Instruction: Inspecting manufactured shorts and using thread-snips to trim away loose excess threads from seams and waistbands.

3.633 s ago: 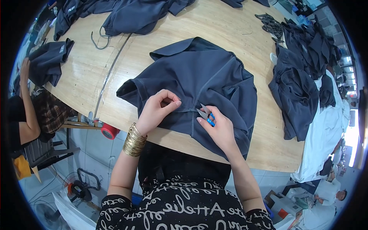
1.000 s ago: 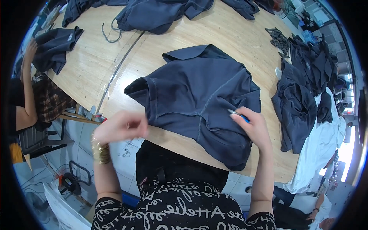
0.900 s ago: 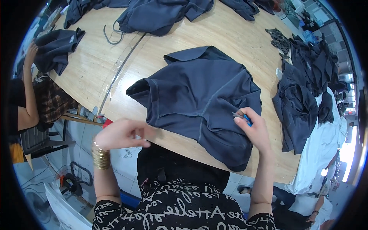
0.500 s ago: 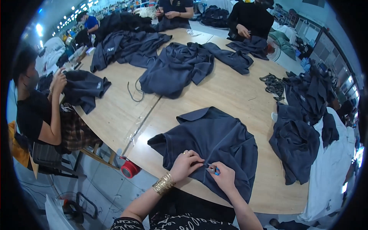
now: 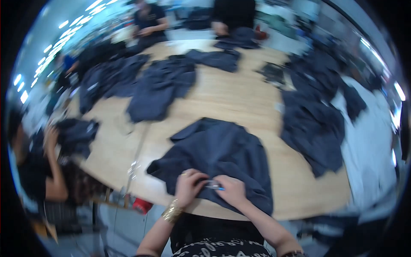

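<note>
A dark navy garment (image 5: 222, 147) lies spread at the table's near edge, its cloth bunched toward me. My left hand (image 5: 188, 188), gold bangles on its wrist, is closed in a pinch on the cloth near the garment's lower edge. Close beside it on the right, my right hand (image 5: 232, 192) holds small thread snips (image 5: 212, 186), silver with a bit of blue. Their blades point left at the pinched fingers. Blur hides whether the blades touch the cloth.
The pale wooden table (image 5: 239, 92) bears more dark garments (image 5: 156, 88) at the far left. A dark pile (image 5: 314, 124) lies right, beside white cloth (image 5: 364, 145). A co-worker (image 5: 40, 171) sits left; others stand across. Something red (image 5: 141, 205) hangs at the near edge.
The whole view has swung, blurring and shifting most things leftward. My hands have come closer together over the garment, still gripping cloth and snips.
</note>
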A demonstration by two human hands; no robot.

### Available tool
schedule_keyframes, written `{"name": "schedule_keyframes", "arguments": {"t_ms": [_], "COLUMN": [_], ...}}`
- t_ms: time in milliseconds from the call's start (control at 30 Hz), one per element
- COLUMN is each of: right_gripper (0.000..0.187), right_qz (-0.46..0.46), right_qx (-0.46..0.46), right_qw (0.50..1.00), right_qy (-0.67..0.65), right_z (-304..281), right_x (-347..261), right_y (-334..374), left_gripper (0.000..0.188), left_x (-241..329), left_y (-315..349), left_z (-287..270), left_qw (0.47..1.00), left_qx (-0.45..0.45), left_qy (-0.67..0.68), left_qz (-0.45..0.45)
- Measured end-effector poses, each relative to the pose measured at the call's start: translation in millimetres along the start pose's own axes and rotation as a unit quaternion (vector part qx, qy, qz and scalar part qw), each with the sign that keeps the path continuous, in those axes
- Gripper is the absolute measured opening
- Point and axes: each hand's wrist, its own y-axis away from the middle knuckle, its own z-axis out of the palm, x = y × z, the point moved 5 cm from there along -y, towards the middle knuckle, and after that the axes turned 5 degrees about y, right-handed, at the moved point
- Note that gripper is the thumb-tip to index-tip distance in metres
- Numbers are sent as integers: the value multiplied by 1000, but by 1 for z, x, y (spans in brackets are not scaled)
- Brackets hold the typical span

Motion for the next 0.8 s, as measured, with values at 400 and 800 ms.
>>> {"name": "schedule_keyframes", "arguments": {"t_ms": [400,800], "right_gripper": [15,16], "right_qz": [-30,-43], "right_qx": [31,49], "right_qw": [998,997], "right_qy": [-56,-41], "right_z": [16,16], "right_x": [1,2], "right_y": [5,5], "left_gripper": [15,14], "left_x": [-5,-1], "left_y": [9,6], "left_z": [-8,-4], "left_qw": [996,1000], "left_qx": [-49,4], "left_qy": [-67,-13], "left_qz": [36,-22]}}
